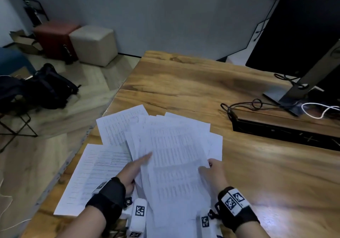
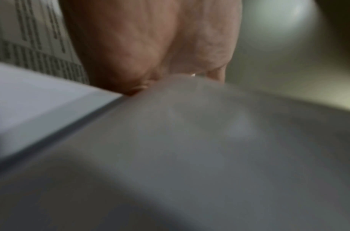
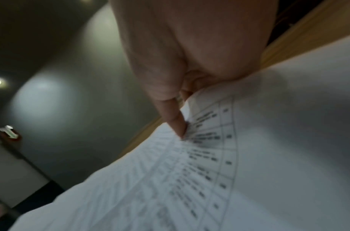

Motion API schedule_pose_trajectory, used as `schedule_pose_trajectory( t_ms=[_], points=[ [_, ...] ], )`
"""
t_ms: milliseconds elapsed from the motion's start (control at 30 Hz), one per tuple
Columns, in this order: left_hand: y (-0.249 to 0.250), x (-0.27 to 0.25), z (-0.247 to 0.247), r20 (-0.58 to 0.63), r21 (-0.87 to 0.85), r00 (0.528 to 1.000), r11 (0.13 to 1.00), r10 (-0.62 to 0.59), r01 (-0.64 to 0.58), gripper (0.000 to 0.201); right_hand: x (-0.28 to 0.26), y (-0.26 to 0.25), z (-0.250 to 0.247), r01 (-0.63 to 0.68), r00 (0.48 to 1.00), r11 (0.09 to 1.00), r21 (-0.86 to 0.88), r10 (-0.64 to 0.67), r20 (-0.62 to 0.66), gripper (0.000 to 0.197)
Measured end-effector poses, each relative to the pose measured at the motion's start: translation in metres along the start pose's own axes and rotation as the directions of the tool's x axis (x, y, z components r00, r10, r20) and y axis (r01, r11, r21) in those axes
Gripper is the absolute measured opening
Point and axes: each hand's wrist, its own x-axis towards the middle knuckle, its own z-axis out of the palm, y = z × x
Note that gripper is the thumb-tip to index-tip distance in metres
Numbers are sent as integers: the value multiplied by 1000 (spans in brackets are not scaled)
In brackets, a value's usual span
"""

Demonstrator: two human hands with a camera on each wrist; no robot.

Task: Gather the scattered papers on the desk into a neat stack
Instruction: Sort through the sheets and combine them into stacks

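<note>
A fanned bundle of printed papers [image 1: 174, 145] lies at the near part of the wooden desk [image 1: 184, 83], lifted between both hands. My left hand [image 1: 134, 169] holds its left edge, one digit straight on the sheets, the others hidden under the top sheet. My right hand [image 1: 214, 169] pinches the right edge. In the right wrist view its thumb [image 3: 176, 118] presses on the printed table of the top sheet [image 3: 269, 156]. In the left wrist view the palm [image 2: 150, 46] meets blurred paper [image 2: 190, 156]. A loose sheet [image 1: 92, 173] lies flat at the left, and another [image 1: 117, 127] sticks out behind.
A black monitor on its stand [image 1: 294, 90] and a dark wood-topped riser [image 1: 285, 129] occupy the right of the desk, with black cables [image 1: 257, 105] and a white cable [image 1: 320, 108]. The desk's left edge runs close to the loose sheets. On the floor are two poufs [image 1: 93, 44] and a backpack [image 1: 47, 86].
</note>
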Motion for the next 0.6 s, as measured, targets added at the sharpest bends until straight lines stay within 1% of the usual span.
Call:
schedule_pose_trajectory(
  t_ms=[33, 67, 100, 133, 167, 200, 233, 267, 300, 333, 400, 467, 533, 600],
  points=[
    [-2, 3, 1, -29, 63, 1000, 998, -3, 5, 58, -2, -4, 3, 8, 1000, 1000, 12, -8, 19, 23],
    [-3, 6, 1, -61, 109, 998, 994, -4, 10, 54, -4, -7, 5, 38, 999, 999, 1, -38, 6, 27],
    [-5, 7, 0, -88, 132, 996, 991, -13, 25, 47, -4, -11, 3, 54, 998, 997, -63, -57, -41, 28],
    [-6, 8, -1, -96, 140, 995, 989, -26, 39, 43, 0, -13, -3, 54, 990, 979, -198, -78, -118, 27],
    [-7, 8, -3, -95, 126, 995, 991, -34, 45, 40, 3, -14, -8, -6, 979, 933, -361, -68, -192, 24],
    [-8, 8, -6, -92, 114, 995, 993, -34, 44, 38, 6, -16, -12, -79, 965, 881, -467, -50, -259, 25],
    [-9, 7, -9, -89, 114, 996, 993, -29, 39, 36, 11, -14, -13, -181, 952, 849, -496, 25, -304, 34],
    [-12, 8, -12, -89, 121, 996, 992, -29, 40, 36, 16, -14, -12, -257, 936, 826, -501, 83, -343, 48],
    [-15, 9, -16, -90, 127, 995, 991, -32, 43, 37, 20, -13, -7, -297, 928, 818, -493, 125, -352, 60],
    [-18, 8, -18, -85, 136, 996, 990, -30, 41, 38, 24, -14, -2, -307, 928, 817, -489, 141, -346, 68],
    [-23, 8, -21, -84, 139, 996, 990, -16, 28, 38, 41, -11, 8, -305, 929, 840, -448, 160, -333, 74],
    [-27, 7, -22, -76, 126, 997, 992, -9, 18, 40, 49, -14, 9, -300, 930, 891, -340, 193, -314, 66],
    [-29, 7, -24, -62, 119, 998, 993, -13, 20, 41, 54, -21, 4, -278, 936, 947, -160, 229, -268, 48],
    [-29, 6, -26, -50, 109, 999, 994, -21, 26, 40, 58, -26, -3, -263, 945, 965, -10, 256, -206, 36]
  ],
)
